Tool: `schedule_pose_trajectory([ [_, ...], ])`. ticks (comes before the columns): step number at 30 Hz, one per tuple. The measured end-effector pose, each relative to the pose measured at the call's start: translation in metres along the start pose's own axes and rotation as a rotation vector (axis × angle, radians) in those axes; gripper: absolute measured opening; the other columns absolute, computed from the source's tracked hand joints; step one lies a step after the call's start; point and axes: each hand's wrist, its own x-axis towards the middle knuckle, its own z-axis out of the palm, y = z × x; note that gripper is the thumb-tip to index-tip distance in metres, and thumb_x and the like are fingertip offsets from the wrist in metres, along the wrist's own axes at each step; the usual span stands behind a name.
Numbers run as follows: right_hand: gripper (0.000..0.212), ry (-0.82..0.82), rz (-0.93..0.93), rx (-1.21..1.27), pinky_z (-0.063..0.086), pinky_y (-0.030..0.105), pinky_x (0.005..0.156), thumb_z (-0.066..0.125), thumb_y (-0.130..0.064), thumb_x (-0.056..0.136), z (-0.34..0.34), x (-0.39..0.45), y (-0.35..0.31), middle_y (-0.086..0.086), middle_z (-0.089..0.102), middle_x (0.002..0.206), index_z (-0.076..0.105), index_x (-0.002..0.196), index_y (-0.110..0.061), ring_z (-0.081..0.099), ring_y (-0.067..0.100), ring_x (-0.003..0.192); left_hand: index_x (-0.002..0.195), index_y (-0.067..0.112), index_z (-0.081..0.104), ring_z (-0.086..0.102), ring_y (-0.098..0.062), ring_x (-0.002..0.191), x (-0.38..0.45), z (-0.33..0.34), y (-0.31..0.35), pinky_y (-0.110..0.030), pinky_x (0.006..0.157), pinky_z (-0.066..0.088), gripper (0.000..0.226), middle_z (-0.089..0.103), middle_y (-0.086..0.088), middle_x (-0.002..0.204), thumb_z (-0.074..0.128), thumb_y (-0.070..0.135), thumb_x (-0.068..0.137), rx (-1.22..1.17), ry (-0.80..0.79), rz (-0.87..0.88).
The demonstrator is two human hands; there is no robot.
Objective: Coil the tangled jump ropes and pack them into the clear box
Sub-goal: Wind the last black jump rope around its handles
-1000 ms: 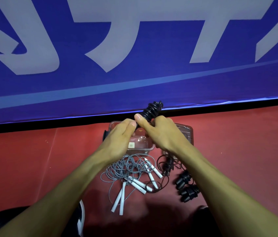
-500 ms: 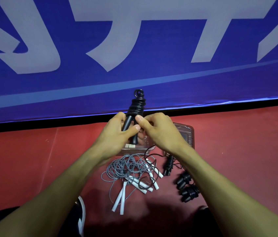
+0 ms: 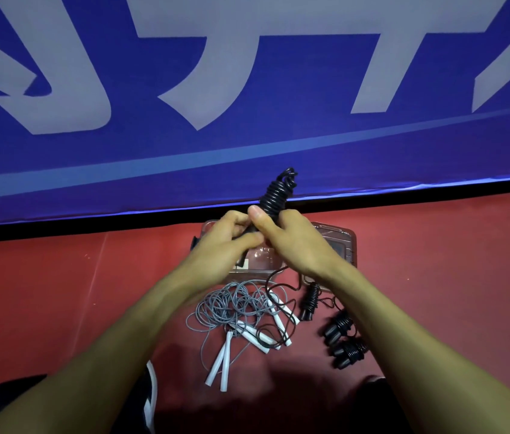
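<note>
Since half a second ago, the black jump rope (image 3: 275, 194) is tilting rightward instead of standing nearly upright, and both hands are sitting a little higher over the clear box (image 3: 257, 264). Its cord is wound tightly around the handles, sticking up above the fingers (image 3: 249, 239). Left hand (image 3: 225, 245) and right hand (image 3: 291, 242) are both clenching the lower part of that bundle, thumbs pressing together in front. A loose black cord (image 3: 278, 277) is trailing down below the right hand to the red floor (image 3: 435, 277). Below the fingers, the grey rope tangle (image 3: 231, 305) with white handles is lying on the floor; to its right, three coiled black bundles (image 3: 338, 324) are lying. A blue banner (image 3: 247, 136) is rising beyond the hands.
</note>
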Motion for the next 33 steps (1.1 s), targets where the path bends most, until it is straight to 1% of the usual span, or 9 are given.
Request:
schedule_pose_trajectory([
  [4, 0.062, -0.025, 0.039, -0.033, 0.030, 0.029, 0.054, 0.040, -0.060, 0.101, -0.006, 0.000, 0.002, -0.007, 0.042, 0.049, 0.058, 0.066, -0.012, 0.036, 0.006, 0.047, 0.104, 0.007, 0.063, 0.062, -0.006, 0.067, 0.000, -0.005, -0.002, -0.021, 0.070, 0.050, 0.010, 0.067, 0.004, 0.072, 0.056, 0.007, 0.096, -0.262, -0.063, -0.005],
  [10, 0.064, 0.000, 0.030, -0.215, 0.028, 0.026, 0.048, 0.045, -0.055, 0.102, -0.002, -0.003, 0.006, -0.003, 0.037, 0.045, 0.038, 0.051, -0.016, 0.035, 0.012, 0.044, 0.104, 0.002, 0.051, 0.072, -0.023, 0.064, 0.000, -0.005, 0.000, -0.035, 0.061, 0.058, 0.029, 0.063, -0.017, 0.077, 0.072, -0.005, 0.086, -0.001, 0.165, 0.038],
  [14, 0.053, -0.007, -0.031, -0.174, 0.029, 0.022, 0.048, 0.047, -0.042, 0.105, 0.001, 0.000, 0.006, -0.005, 0.042, 0.052, 0.049, 0.059, -0.017, 0.038, 0.009, 0.047, 0.091, 0.011, 0.037, 0.069, -0.027, 0.057, 0.001, -0.004, 0.001, -0.042, 0.059, 0.061, 0.036, 0.058, -0.014, 0.077, 0.067, -0.010, 0.088, -0.102, 0.136, -0.024],
  [18, 0.043, -0.001, -0.103, -0.104, 0.031, 0.028, 0.055, 0.048, -0.034, 0.106, 0.001, 0.003, 0.006, -0.008, 0.044, 0.056, 0.053, 0.068, -0.014, 0.040, 0.007, 0.052, 0.099, 0.007, 0.048, 0.066, -0.026, 0.058, -0.001, -0.005, 0.007, -0.035, 0.058, 0.058, 0.012, 0.068, -0.023, 0.085, 0.050, 0.018, 0.103, -0.421, 0.038, -0.115],
  [21, 0.035, 0.023, -0.159, -0.115, 0.035, 0.026, 0.060, 0.047, -0.031, 0.106, 0.002, 0.003, 0.007, -0.010, 0.047, 0.059, 0.058, 0.077, -0.013, 0.044, 0.006, 0.057, 0.108, 0.007, 0.064, 0.067, -0.029, 0.066, -0.003, -0.009, 0.003, -0.038, 0.070, 0.056, 0.054, 0.068, -0.023, 0.080, 0.027, 0.047, 0.106, -0.395, -0.096, -0.134],
  [23, 0.040, 0.022, -0.130, -0.110, 0.040, 0.025, 0.062, 0.046, -0.036, 0.106, 0.004, 0.003, 0.009, -0.011, 0.053, 0.058, 0.059, 0.076, -0.013, 0.050, 0.003, 0.057, 0.104, 0.005, 0.064, 0.061, -0.028, 0.061, -0.002, -0.007, 0.000, -0.039, 0.068, 0.052, 0.053, 0.063, -0.021, 0.073, 0.027, 0.043, 0.108, -0.338, -0.065, -0.099],
  [27, 0.063, -0.038, -0.026, -0.106, 0.052, 0.043, 0.083, 0.031, -0.054, 0.104, 0.007, 0.002, 0.009, 0.001, 0.075, 0.077, 0.069, 0.081, -0.009, 0.068, 0.018, 0.080, 0.092, 0.005, 0.058, 0.046, -0.020, 0.052, 0.000, -0.001, 0.001, -0.032, 0.055, 0.041, 0.039, 0.048, -0.016, 0.065, 0.035, 0.031, 0.108, -0.326, 0.007, -0.047],
  [30, 0.066, 0.020, -0.032, -0.132, 0.051, 0.042, 0.082, 0.027, -0.059, 0.103, 0.011, -0.005, 0.004, -0.002, 0.073, 0.079, 0.069, 0.081, -0.014, 0.065, 0.019, 0.081, 0.067, 0.010, 0.056, 0.040, -0.015, 0.046, -0.001, 0.003, 0.008, -0.025, 0.046, 0.035, 0.048, 0.046, -0.005, 0.052, 0.043, 0.035, 0.106, -0.256, 0.069, -0.058],
  [33, 0.061, 0.053, -0.004, -0.113, 0.048, 0.041, 0.075, 0.027, -0.057, 0.104, 0.013, -0.008, -0.002, -0.004, 0.066, 0.073, 0.062, 0.072, -0.019, 0.061, 0.021, 0.076, 0.068, 0.008, 0.058, 0.038, -0.012, 0.043, -0.003, 0.004, 0.010, -0.017, 0.040, 0.032, 0.052, 0.046, 0.002, 0.047, 0.042, 0.039, 0.106, -0.206, 0.102, -0.050],
])
